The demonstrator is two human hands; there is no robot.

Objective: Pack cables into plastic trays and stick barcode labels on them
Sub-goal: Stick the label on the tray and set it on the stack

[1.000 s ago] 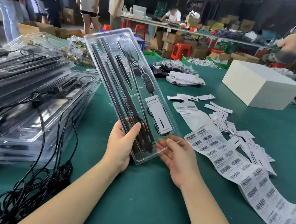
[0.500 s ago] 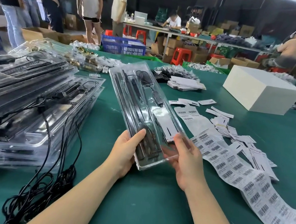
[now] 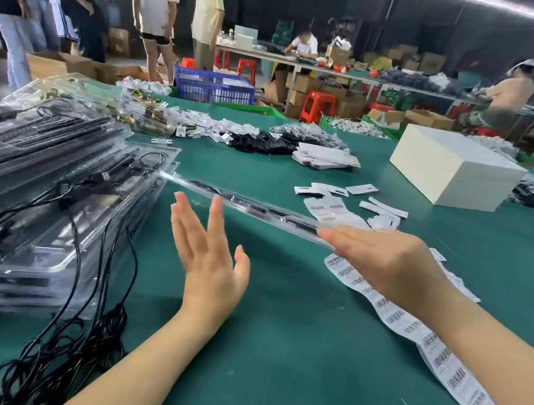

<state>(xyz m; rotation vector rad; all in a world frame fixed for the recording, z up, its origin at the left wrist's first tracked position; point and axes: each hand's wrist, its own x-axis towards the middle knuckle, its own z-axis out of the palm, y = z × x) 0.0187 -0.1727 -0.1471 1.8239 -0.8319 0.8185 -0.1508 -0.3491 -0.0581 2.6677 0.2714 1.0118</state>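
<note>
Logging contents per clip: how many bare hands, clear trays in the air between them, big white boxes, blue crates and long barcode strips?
Hands: 2, left hand and right hand
clear tray: 1
white box: 1
blue crate: 1
barcode strip: 1
Total: 6

A stack of filled trays [image 3: 37,175] is set on the desk [image 3: 272,342] at the left of the frame, with loose cables [image 3: 61,362] hung down before it at lower left. At centre a single tray [image 3: 250,208] is seen edge-on above the desk, between the left hand [image 3: 208,263] and the right hand [image 3: 384,265]. A label strip [image 3: 428,344] is laid beneath the right hand toward lower right. A box [image 3: 451,167] is placed at upper right, and small cards [image 3: 350,194] are scattered between it and the tray.
</note>
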